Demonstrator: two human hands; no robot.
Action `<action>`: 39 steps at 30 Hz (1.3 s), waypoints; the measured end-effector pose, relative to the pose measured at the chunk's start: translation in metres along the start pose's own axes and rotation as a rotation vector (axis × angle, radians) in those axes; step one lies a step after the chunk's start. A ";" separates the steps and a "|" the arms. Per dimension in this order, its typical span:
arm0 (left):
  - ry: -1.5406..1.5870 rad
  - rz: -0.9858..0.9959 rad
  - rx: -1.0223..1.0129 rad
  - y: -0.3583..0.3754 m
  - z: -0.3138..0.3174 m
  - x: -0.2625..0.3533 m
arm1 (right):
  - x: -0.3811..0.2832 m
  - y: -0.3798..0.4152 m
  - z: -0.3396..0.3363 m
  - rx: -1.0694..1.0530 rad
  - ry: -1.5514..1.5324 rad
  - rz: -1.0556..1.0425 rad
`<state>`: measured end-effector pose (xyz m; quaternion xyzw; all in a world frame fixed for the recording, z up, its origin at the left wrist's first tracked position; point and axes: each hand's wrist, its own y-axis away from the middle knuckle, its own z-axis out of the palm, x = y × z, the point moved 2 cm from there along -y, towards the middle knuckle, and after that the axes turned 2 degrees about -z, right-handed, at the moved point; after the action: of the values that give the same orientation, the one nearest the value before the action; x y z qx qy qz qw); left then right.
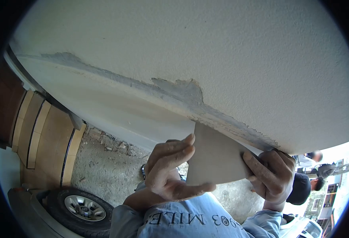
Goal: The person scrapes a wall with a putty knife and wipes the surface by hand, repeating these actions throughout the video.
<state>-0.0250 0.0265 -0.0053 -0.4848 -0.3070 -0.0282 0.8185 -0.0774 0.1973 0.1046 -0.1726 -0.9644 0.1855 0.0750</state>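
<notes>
Holding plate [218, 156]: left hand [168, 168] and right hand [272, 174]; shirt [186, 228] reads "MILE".

Your light blue shirt [182, 228] bears dark lettering across the chest: "MILE" is legible, with digits appearing to read "903". You have further characters at both ends, too unclear to confirm.

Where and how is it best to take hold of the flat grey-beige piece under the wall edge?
I would hold the flat piece by its left and right side edges, one hand coming from each side and from below. It is broad and smooth-faced, with no handle, and its upper edge lies close to the rough wall edge, leaving little visible room for fingers there.
</notes>
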 end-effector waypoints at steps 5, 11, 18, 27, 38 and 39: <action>-0.012 -0.011 0.003 0.001 -0.002 0.001 | 0.000 -0.002 0.002 -0.001 -0.013 -0.008; -0.046 -0.025 0.019 -0.001 -0.001 0.001 | -0.001 -0.002 0.006 0.031 0.001 0.020; -0.074 -0.049 0.022 -0.008 -0.001 0.004 | -0.002 -0.008 -0.003 -0.061 -0.076 0.085; -0.022 -0.101 -0.013 -0.012 0.000 0.004 | -0.002 -0.006 -0.002 -0.098 -0.006 0.117; 0.008 -0.045 0.029 0.002 0.000 -0.001 | -0.003 0.000 0.006 -0.010 0.003 0.051; 0.013 -0.047 0.038 0.002 0.000 -0.002 | -0.003 -0.001 0.006 -0.016 -0.001 0.056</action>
<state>-0.0261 0.0269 -0.0082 -0.4617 -0.3134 -0.0446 0.8286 -0.0759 0.1929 0.0995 -0.2000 -0.9607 0.1799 0.0681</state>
